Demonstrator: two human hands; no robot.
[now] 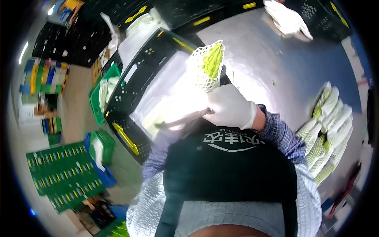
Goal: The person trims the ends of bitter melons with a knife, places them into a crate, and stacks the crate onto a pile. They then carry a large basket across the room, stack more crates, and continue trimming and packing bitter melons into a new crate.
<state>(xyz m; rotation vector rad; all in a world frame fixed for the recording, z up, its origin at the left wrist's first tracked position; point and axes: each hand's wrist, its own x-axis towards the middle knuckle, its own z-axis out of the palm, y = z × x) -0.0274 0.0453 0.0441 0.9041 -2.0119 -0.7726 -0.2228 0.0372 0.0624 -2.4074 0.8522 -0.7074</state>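
My right hand (233,106), in a white glove, is closed in front of my dark apron. From its fingers a dark, slim, knife-like tool (183,119) points left. Just beyond the knuckles stands a leafy green vegetable (212,63) in white net, its lower end right at the glove. My left arm shows as a blurred checked sleeve (158,154) at the crate's near side; the hand is lost in blur and glare, and I cannot tell what it holds. The black crate (130,85) has a pale plastic liner (152,93) inside.
Several net-wrapped vegetables (327,134) lie piled on the metal table (252,43) at right. A white bundle (287,19) lies at the table's far side. Green crates (65,172) stand on the floor at left. A person (71,8) is at the far upper left.
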